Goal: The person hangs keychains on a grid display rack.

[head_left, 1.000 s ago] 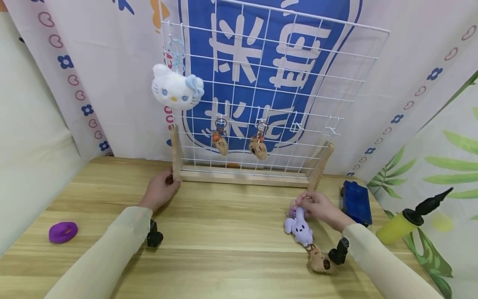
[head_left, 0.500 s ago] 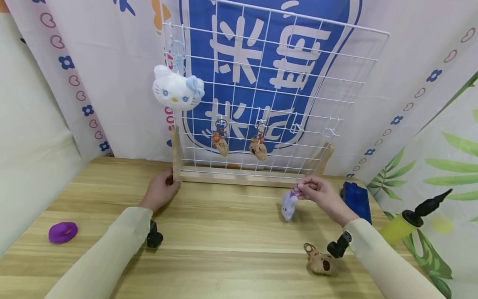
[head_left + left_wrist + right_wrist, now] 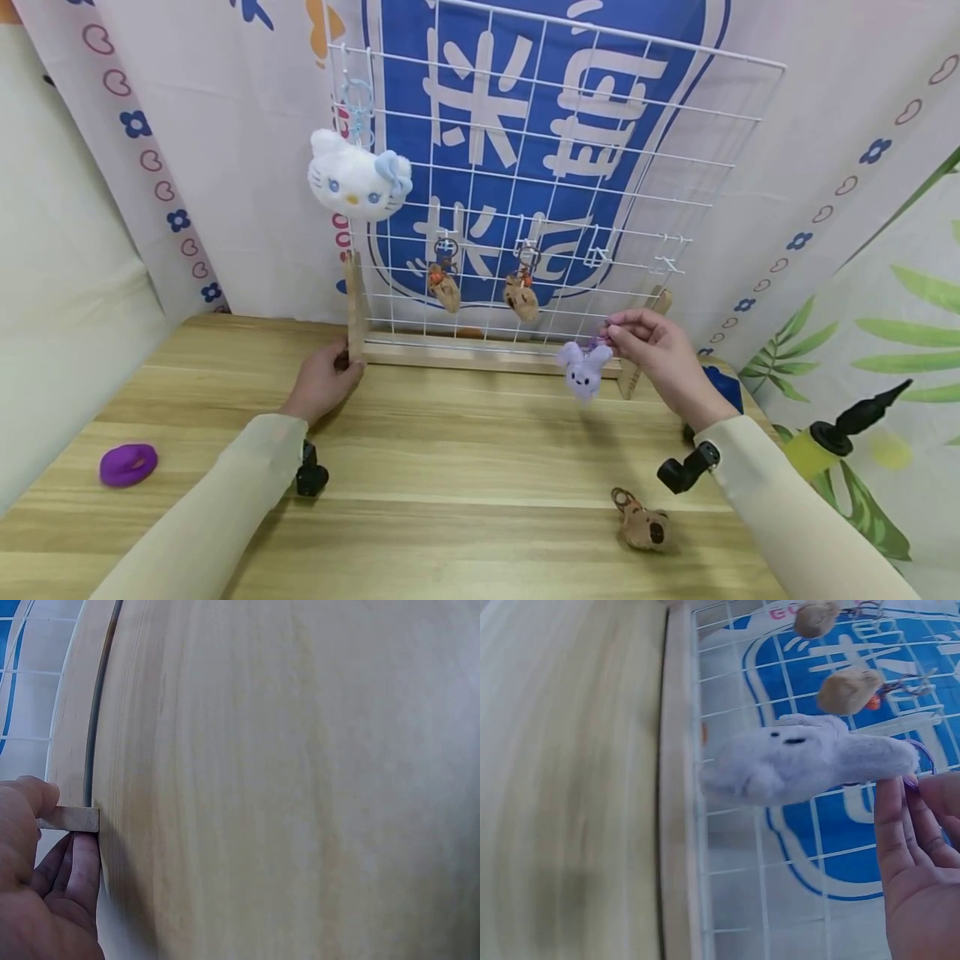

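My left hand (image 3: 322, 385) grips the foot of the rack's left wooden upright (image 3: 355, 312); in the left wrist view thumb and fingers lie on either side of the wood (image 3: 75, 818). At the rack's lower right, my right hand (image 3: 660, 354) pinches the ring of a purple rabbit plush (image 3: 583, 372), which hangs in the air before the wooden base bar. The right wrist view shows the plush (image 3: 780, 761) below the purple ring (image 3: 924, 754) between thumb and fingers. Two brown plush keychains (image 3: 444, 289) (image 3: 521, 297) and a white cat plush (image 3: 360, 179) hang on the white grid (image 3: 510, 175).
Two bare hooks (image 3: 596, 256) (image 3: 666, 264) sit on the grid's right side. A brown plush keychain (image 3: 645, 529) lies on the table (image 3: 450, 467) at front right. A purple ring-shaped item (image 3: 128, 464) lies at left. Behind the right arm stand a blue object (image 3: 723, 387) and a yellow pump (image 3: 813, 450).
My right hand has lifted the purple plush off the table, up and toward the grid. The brown keychain stayed on the table. My left hand has kept its grip on the upright.
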The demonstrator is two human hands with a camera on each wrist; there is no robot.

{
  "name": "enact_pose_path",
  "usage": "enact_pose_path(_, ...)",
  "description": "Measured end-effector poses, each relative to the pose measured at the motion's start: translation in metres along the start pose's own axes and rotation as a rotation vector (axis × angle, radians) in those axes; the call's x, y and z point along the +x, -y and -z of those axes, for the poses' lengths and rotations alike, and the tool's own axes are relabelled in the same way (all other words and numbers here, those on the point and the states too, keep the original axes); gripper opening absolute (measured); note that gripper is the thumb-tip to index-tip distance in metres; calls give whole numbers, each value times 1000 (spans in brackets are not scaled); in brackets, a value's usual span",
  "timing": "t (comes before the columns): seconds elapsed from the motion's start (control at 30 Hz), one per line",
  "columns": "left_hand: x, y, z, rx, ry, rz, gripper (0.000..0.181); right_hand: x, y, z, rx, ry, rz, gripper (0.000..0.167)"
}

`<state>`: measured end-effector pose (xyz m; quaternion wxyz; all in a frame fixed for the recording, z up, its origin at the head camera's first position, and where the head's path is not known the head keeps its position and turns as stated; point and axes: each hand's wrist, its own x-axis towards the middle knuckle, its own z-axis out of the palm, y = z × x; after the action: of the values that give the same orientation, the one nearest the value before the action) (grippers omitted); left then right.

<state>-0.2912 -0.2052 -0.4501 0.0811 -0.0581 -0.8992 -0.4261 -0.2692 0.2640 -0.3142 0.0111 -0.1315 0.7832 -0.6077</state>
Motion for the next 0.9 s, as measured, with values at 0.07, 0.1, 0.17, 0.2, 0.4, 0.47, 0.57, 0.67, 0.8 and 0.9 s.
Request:
enact_pose_path(0.07,1,0,0,1,1,0,45,1,5,1,4,-5,20,22)
enact_pose_path(0.1,1,0,-1,2,2,0,45,1,7,2,16,-6,27,23)
enact_pose_path(0.17,1,0,-1,1,4,0,44,3,11,3,40,-14,44,23)
enact_pose_path(0.2,2,1,-2,0,6,0,44,4,13,3,53,-23,52,22)
enact_pose_path(0.4,3,0,-2,-2,14,4,47,12,30,9,95,-104,114,13)
enact_pose_path(0.47,4,0,-2,1,14,4,47,13,35,10,95,-125,131,14)
enact_pose_path(0.57,5,-1,-3,5,16,-1,47,16,40,12,93,-150,131,14)
enact_pose_path(0.67,6,-3,-4,5,16,-8,46,19,43,13,114,-169,121,15)
enact_pose_path(0.8,4,-1,-3,-1,14,0,45,27,47,10,130,-199,112,14)
enact_pose_path(0.9,2,0,-1,0,16,5,45,33,49,6,134,-223,98,12)
